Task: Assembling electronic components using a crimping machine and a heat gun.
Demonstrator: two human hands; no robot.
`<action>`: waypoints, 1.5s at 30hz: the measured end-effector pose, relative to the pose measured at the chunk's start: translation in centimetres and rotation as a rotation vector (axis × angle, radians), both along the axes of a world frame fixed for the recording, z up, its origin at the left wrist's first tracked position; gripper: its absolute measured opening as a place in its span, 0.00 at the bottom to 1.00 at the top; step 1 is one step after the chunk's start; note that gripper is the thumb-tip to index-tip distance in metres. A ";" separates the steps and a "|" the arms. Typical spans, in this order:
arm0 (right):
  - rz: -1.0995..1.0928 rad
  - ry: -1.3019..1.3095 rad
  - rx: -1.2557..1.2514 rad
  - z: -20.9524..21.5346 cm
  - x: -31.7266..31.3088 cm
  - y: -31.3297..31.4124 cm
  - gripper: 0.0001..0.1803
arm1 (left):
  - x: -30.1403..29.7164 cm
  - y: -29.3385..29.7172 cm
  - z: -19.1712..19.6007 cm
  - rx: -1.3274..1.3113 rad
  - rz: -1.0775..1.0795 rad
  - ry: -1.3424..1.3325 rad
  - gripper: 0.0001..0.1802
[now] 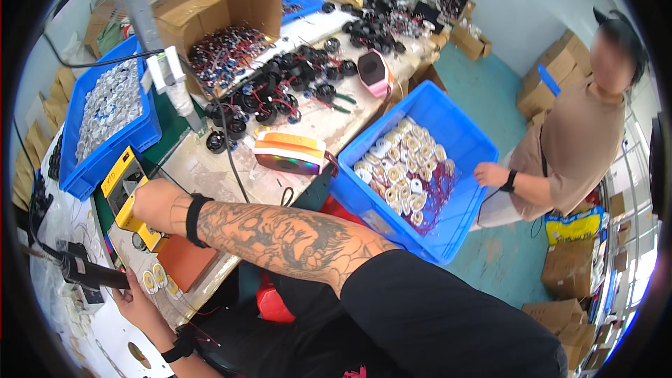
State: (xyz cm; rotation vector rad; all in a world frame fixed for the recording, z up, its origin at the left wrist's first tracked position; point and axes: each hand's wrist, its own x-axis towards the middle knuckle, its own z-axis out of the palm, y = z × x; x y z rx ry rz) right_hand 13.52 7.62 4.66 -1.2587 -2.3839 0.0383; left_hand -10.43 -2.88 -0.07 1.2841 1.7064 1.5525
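Observation:
My right hand (pixel 159 204), with a black band on its wrist, is curled against the front of a yellow-framed box (pixel 120 180). Its fingertips are hidden, so what they hold cannot be made out. Lower down, my left hand (pixel 140 309) has its index finger stretched up at the end of a black cylinder (pixel 94 273), thumb apart. Right beside that hand are several white discs with yellow centres (pixel 160 275) and thin wires. A reddish-brown block (pixel 187 263) lies between the discs and my right forearm.
Speakers with wires (pixel 269 94) crowd the bench near an orange portable speaker (pixel 290 152). A cardboard box (pixel 210 0) holds wired parts. Blue crates stand left (pixel 112 147) and right (pixel 448 234). A co-worker's hand (pixel 491 174) rests at the right crate's rim.

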 end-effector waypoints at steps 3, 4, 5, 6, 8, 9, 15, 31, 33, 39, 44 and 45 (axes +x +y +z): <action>-0.013 0.050 0.009 -0.5 -0.4 -0.1 0.08 | 0.0 -0.3 1.0 -0.088 0.019 -0.027 0.25; 0.028 -0.010 -0.002 -0.5 -0.1 0.1 0.09 | 0.3 -0.3 1.3 -0.098 0.025 -0.089 0.25; 0.022 0.004 -0.005 -0.5 0.3 0.4 0.09 | 0.7 -0.4 1.5 -0.108 0.033 -0.155 0.25; 0.078 -0.042 0.015 -0.3 0.6 0.8 0.10 | 1.2 -0.6 1.7 -0.109 0.029 -0.144 0.25; 0.174 -0.134 0.039 -0.3 1.4 1.4 0.11 | 2.2 -1.0 1.8 -0.081 0.039 -0.161 0.26; 0.182 -0.128 0.045 0.0 1.3 1.4 0.11 | 2.0 -1.1 1.5 -0.075 0.047 -0.155 0.26; 0.118 -0.084 0.016 -0.9 -0.9 1.5 0.12 | 3.0 -1.6 1.2 -0.130 0.004 -0.149 0.27; 0.419 -0.175 -0.026 3.8 1.0 2.0 0.17 | 2.1 -2.8 0.4 -0.154 0.110 0.044 0.38; 0.391 -0.319 -0.022 5.0 3.9 2.1 0.13 | 4.9 -1.8 0.6 -0.161 0.036 -0.053 0.41; 0.210 -0.056 -0.133 8.4 4.6 1.0 0.08 | 4.8 -2.1 2.5 -0.095 -0.027 -0.081 0.22; 0.130 -0.003 -0.201 5.3 4.5 0.1 0.09 | 2.9 -1.5 0.5 0.075 0.023 0.241 0.27; 0.101 0.018 -0.190 5.0 4.4 -0.1 0.09 | 2.9 -1.4 0.5 0.140 0.034 0.347 0.26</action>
